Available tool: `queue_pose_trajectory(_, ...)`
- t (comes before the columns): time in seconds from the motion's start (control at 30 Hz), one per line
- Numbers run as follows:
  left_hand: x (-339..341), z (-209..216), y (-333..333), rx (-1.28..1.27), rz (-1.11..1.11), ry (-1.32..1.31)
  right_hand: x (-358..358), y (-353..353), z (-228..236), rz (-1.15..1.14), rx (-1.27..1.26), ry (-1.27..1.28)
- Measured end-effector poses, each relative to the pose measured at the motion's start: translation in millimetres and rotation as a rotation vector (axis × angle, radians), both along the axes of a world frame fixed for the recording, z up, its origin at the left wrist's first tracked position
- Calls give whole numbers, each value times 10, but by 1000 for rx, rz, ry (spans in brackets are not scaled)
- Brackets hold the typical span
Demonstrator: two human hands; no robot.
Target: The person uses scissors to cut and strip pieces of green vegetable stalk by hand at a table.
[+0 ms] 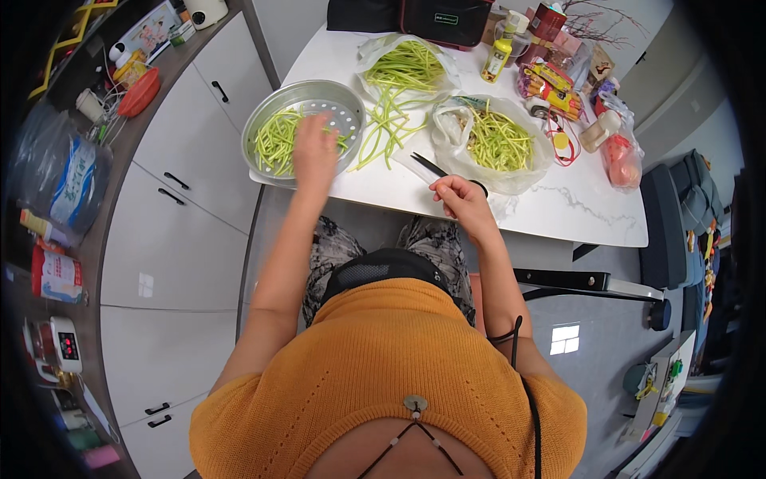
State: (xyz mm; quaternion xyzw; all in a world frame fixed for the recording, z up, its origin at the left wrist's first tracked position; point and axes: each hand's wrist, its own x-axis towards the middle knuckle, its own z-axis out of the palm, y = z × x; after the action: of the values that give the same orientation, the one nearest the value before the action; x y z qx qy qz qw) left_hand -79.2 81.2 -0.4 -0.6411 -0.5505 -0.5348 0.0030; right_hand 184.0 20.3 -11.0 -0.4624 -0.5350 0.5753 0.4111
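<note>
My left hand (317,150) is over a round metal pan with a perforated bottom (348,102), at the right side of the cut green stems (279,142) in it. Its fingers are blurred, and what they hold is hidden. At the table's front edge my right hand (466,206) has its thumb and fingertips pressed together; I cannot make out anything in them. Black scissors (429,164) lie just beyond it, handle partly hidden. Long green stems, probably garlic scapes (386,132), lie loose between pan and bags.
A plastic bag (444,132) of cut stems sits to the right, and another bag of long scapes (405,65) farther back. A yellow bottle (495,61), snack packs (550,89) and a red-corded item (562,142) crowd the right side. White cabinets (179,231) stand left.
</note>
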Motion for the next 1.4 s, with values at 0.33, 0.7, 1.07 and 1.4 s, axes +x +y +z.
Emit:
queue_pose_trajectory(0.33,691,-481,98,-313,-139,418,74,-20,-51,24,15,-42)
queue_pose_trajectory(0.7,712,-346,85,-243,-151,167,64,-35,-67,30,29,-38)
queue_pose_trajectory(1.07,570,-140,80,-532,-459,-1042,24,-26,-103,23,57,-27)
queue_pose_trajectory(1.4,372,-154,-274,-657,-722,-1338,73,-13,-25,-243,144,58)
